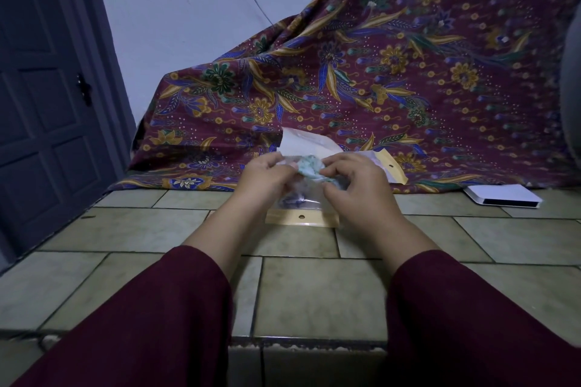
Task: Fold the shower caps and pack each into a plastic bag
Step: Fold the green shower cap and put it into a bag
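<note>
1. Crumpled pale-green plastic, the bunched shower cap (309, 169), is held up between both hands, above the tiled floor (317, 292) and in front of the draped maroon floral cloth (393, 72).
2. The cap is pinched at its right side by the curled fingers and thumb of the right hand (355, 185); the wad lies up and to the left of that hand's knuckles.
3. The clear plastic bag with a cream header strip (301, 216) is gripped by the left hand (267, 179), whose fingers are curled round its upper part; the bag hangs down from the hands, with the punched cream strip at the bottom, just over the floor.
4. The bag's long axis is judged to run roughly top to bottom in the head view, so its mouth would sit up by the fingers, directly beside the cap; the mouth itself is hidden and whether it is open cannot be told.
5. The step in hand is judged to be the feeding of the folded cap into the bag: the cap would need to be pushed downward and leftward by the right hand, the nearer one to it, while the mouth is held by the left.
6. More flat bags with cream headers (385, 166) lie on the cloth behind the hands, and a flat white box (503, 195) rests on the floor to the right.
</note>
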